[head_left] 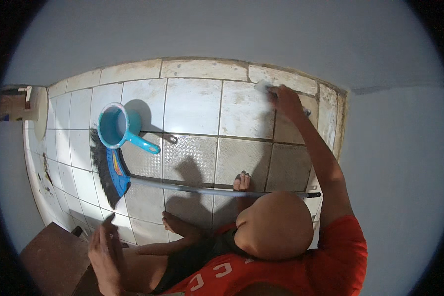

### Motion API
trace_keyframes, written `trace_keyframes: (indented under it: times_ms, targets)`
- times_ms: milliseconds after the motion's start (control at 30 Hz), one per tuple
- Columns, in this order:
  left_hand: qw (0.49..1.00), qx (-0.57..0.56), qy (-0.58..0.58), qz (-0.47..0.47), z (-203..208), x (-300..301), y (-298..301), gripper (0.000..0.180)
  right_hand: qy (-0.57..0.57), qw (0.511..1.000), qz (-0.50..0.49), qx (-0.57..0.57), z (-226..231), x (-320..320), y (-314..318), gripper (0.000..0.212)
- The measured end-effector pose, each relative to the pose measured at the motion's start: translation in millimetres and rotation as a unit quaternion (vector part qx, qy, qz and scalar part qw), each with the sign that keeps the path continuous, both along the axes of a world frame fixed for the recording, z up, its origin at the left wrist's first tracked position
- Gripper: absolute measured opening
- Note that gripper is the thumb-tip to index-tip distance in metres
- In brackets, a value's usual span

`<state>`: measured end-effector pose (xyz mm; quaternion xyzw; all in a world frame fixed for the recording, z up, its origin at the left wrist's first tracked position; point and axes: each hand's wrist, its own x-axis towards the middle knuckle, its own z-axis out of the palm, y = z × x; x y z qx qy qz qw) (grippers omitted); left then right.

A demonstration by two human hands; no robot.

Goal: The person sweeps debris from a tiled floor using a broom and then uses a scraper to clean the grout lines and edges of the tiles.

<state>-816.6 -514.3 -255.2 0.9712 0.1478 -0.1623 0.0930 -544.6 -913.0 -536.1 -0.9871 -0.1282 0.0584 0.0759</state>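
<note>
At the far right, my right hand (287,102) is closed on a small whitish piece (262,86) and presses it to the tiles by the wall's foot. Whether it is a cloth or a sponge I cannot tell; its edges are blurred. My left hand (106,251) hangs over the near left side beside my leg, fingers stretched out and apart, with nothing seen in it. A blue broom (116,172) with black bristles lies beyond that hand, its grey handle running right past my foot. A turquoise water dipper (114,127) stands beside the bristles, its handle pointing right.
White and grey floor tiles (192,106) show brown stains and dark joints. Plain grey walls bound the floor ahead and right (394,148). A brown board-like surface (49,259) stands at the near left. My bare foot (241,181) is close to the broom handle.
</note>
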Motion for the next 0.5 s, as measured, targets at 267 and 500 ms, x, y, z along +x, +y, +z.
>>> trace_keyframes:
  times_ms: [267,500]
  targets:
    - [0.946,-0.133,0.102,0.277,-30,-31,19,0.029,-0.197,0.959,0.179,0.098,-43,66,44,0.02]
    - [0.983,-0.114,0.004,0.144,-17,-42,20,0.025,-0.175,0.963,0.2,-0.048,-48,73,51,0.02]
